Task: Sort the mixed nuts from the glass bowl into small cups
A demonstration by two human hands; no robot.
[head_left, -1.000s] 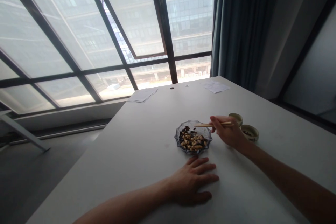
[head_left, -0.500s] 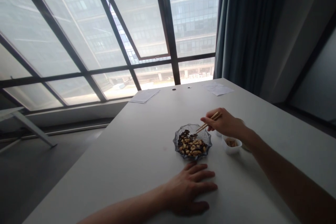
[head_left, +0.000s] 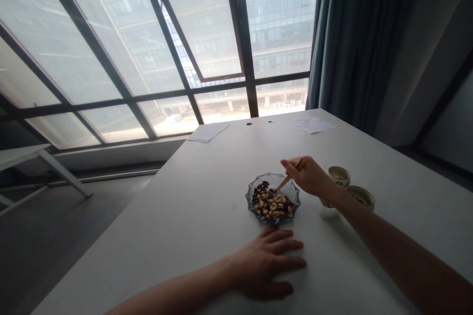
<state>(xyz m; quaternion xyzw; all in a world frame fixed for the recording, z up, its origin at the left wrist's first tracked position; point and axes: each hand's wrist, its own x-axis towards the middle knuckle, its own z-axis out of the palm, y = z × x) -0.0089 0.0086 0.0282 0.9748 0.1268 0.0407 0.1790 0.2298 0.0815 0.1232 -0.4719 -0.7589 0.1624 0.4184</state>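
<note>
A pair of wooden chopsticks [head_left: 287,181] is gripped in my right hand [head_left: 309,175], their tips down inside a scalloped glass bowl [head_left: 249,200]. Pale nuts that look like peanuts [head_left: 274,205] fill the near part of the bowl, with dark pieces [head_left: 259,189] along its left side. Whether the tips pinch a piece is too small to tell. My left hand [head_left: 268,263] lies flat on the table with fingers spread, just in front of the bowl; its foremost finger is at or near the rim.
Beside my right forearm stand two greenish cups [head_left: 339,175] [head_left: 362,198] and a white dish [head_left: 327,211], partly hidden by the arm. Papers [head_left: 209,132] [head_left: 313,123] lie at the far end of the white table [head_left: 177,221]. Windows and a dark curtain [head_left: 349,54] stand behind.
My right hand has tilted the chopsticks more steeply, their tips lower in the bowl. The cups beside my forearm have come into sight. My left hand has stayed put.
</note>
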